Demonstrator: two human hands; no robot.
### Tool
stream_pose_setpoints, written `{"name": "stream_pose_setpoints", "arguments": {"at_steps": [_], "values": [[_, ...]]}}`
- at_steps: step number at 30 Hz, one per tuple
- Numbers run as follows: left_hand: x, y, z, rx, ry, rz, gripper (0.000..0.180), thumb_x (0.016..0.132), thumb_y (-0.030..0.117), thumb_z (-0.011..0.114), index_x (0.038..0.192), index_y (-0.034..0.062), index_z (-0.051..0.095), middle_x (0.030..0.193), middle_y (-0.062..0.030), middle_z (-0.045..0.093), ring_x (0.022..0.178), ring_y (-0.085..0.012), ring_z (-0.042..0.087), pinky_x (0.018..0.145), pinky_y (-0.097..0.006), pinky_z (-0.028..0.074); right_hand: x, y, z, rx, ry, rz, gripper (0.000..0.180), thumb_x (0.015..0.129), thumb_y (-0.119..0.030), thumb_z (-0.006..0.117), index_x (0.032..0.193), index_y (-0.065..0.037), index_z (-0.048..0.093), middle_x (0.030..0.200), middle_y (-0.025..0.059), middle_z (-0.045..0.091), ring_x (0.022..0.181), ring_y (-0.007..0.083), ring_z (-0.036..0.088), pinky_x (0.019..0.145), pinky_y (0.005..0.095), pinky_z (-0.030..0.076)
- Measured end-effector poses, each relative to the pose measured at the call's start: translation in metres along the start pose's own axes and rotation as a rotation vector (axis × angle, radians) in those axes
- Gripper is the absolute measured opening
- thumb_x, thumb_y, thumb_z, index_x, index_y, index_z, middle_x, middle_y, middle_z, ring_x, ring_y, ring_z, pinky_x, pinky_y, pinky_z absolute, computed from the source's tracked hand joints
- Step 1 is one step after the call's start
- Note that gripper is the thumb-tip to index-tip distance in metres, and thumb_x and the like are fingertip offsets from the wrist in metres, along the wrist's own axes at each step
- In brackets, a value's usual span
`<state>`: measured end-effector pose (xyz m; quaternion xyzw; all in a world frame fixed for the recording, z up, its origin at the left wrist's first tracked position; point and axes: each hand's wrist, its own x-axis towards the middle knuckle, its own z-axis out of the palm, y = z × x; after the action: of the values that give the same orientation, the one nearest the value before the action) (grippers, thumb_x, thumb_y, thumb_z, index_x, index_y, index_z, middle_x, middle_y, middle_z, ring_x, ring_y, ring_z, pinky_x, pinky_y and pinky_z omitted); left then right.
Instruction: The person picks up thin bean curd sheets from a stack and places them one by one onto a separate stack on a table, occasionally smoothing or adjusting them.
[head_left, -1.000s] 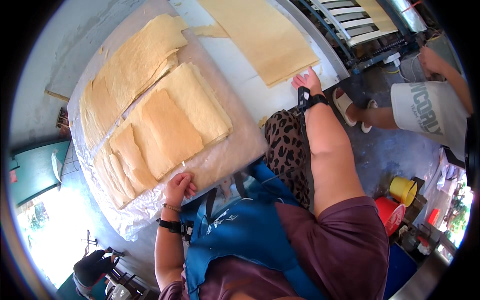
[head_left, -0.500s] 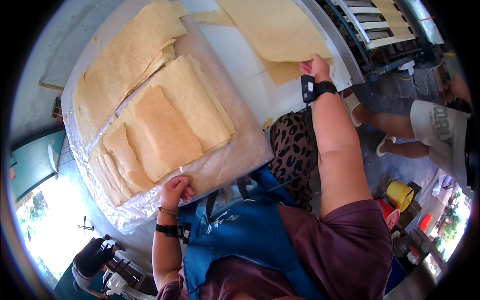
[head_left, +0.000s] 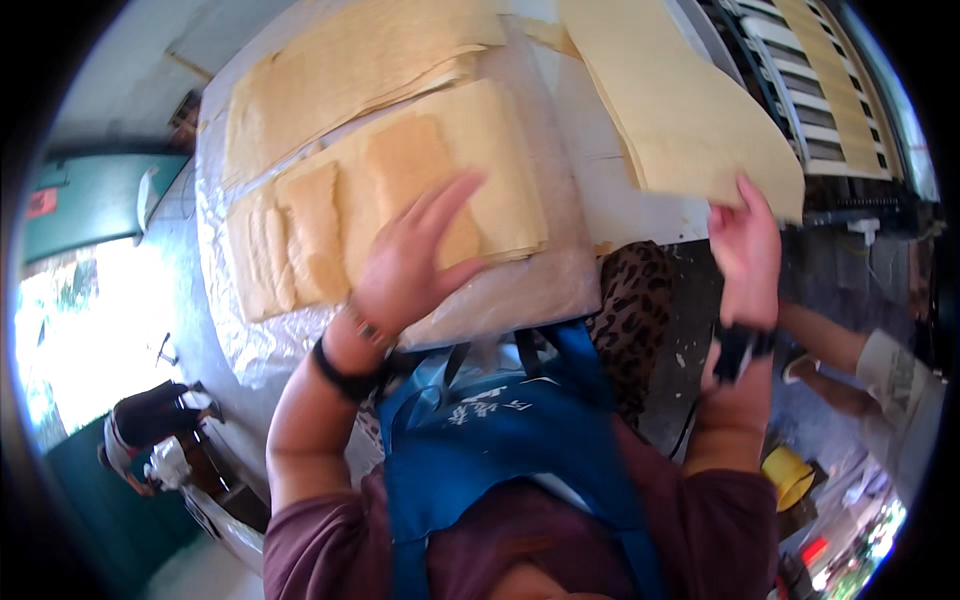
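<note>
My right hand [head_left: 745,250] pinches the near edge of a long, thin tan sheet [head_left: 690,120] and lifts that edge off a white tabletop [head_left: 595,150]. The sheet's far end runs out of the picture at the top. My left hand [head_left: 415,255], slightly blurred, holds nothing; its fingers are spread above the near stack of tan sheets [head_left: 510,190]. On that stack lie a darker tan piece [head_left: 410,150] and a narrower ragged piece [head_left: 315,205]. Behind it rests another stack of tan sheets [head_left: 350,75].
Clear plastic [head_left: 560,290] covers the surface under the stacks. At the upper right stands a slatted machine frame [head_left: 780,50] with a tan strip [head_left: 830,70] across it. One person's legs [head_left: 835,385] show at right; another person [head_left: 150,425] bends at far left. A yellow bucket [head_left: 787,478] sits lower right.
My right hand has drawn the long sheet's near edge nearer and raised it. My left hand has moved from the stack's near edge to above it, fingers spreading. The whole view has shifted.
</note>
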<state>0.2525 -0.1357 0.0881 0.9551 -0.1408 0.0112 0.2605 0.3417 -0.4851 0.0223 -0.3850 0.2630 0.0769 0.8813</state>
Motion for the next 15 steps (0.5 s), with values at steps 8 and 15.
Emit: {"name": "stream_pose_setpoints", "arguments": {"at_steps": [8,15], "values": [[0.092,0.089,0.068,-0.163,0.068,0.751,0.045,0.068,0.019,0.072,0.112,0.0152,0.061,0.100,-0.0103,0.065,0.097,-0.0255,0.061,0.081,-0.037,0.048,-0.105,0.012,-0.027,0.051,-0.177,-0.052,0.029,0.087,-0.023,0.059,0.113,-0.011,0.054,0.101,0.0067,0.063,0.077,0.0156,0.062,0.059,0.0273,0.048],[0.129,0.131,-0.072,-0.677,0.257,0.063,0.028,0.088,0.024,0.057,0.103,0.0003,0.060,0.093,-0.0108,0.066,0.079,-0.0189,0.061,0.069,-0.031,0.049,-0.073,0.035,-0.063,-0.286,-0.122,-0.200,0.069,0.086,-0.036,0.059,0.138,-0.003,0.029,0.127,0.0174,0.047,0.113,0.0263,0.049,0.093,0.0367,0.041]]}}
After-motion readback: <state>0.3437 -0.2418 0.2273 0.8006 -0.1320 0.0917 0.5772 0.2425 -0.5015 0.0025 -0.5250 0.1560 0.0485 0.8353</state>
